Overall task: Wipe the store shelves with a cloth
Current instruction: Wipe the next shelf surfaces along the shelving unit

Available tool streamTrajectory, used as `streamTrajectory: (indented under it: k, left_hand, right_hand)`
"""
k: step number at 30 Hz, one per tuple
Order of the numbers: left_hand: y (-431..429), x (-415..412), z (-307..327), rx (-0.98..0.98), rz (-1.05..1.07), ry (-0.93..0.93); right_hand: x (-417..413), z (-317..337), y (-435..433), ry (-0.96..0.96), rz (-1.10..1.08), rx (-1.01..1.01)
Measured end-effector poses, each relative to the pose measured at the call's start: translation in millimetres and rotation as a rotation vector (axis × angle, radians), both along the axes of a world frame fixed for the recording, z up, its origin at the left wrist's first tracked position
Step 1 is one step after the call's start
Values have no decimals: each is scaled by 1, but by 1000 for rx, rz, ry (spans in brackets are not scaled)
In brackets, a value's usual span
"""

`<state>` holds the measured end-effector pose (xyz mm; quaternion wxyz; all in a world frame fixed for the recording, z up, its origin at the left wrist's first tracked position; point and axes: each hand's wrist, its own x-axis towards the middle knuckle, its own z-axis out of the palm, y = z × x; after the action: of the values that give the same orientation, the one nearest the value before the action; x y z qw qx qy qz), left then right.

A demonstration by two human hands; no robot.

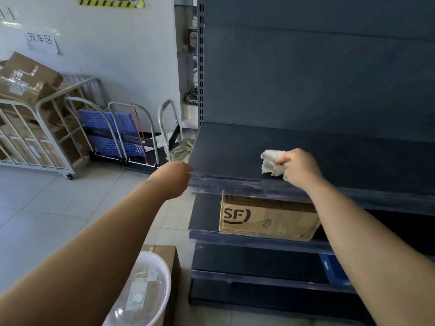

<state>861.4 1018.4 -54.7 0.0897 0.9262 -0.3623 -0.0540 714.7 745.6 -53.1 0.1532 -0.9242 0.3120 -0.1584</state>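
Observation:
A dark blue-grey store shelf [235, 142] runs across the right half of the view at waist height. My right hand [300, 169] is closed around a crumpled white cloth [270, 161], which rests on the shelf near its front edge. My left hand [175, 177] grips the shelf's front left corner, fingers curled on the edge. Both forearms reach in from the bottom of the frame.
A cardboard box marked SF [266, 220] sits on the lower shelf [204, 220]. A white plastic bin [150, 288] stands on a brown box at bottom left. Folded hand trolleys [131, 137] and a cage cart with boxes [35, 128] line the white wall.

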Motion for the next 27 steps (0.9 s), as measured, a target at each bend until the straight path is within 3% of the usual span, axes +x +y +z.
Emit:
streamTrajectory:
  k: [3, 8, 16, 20, 27]
  left_hand:
    - [0, 2, 1, 1, -6, 15]
    - [3, 3, -1, -15, -26, 40]
    - [16, 18, -2, 26, -78, 50]
    - [18, 22, -3, 36, -114, 45]
    - [17, 23, -6, 27, -140, 37]
  right_hand:
    - [-12, -5, 16, -214, 38, -10]
    - [-13, -44, 74, -287, 210, -6]
    - [41, -78, 138, -262, 459, -391]
    - [44, -80, 138, -223, 512, -451]
    - [-3, -80, 94, -205, 392, -551]
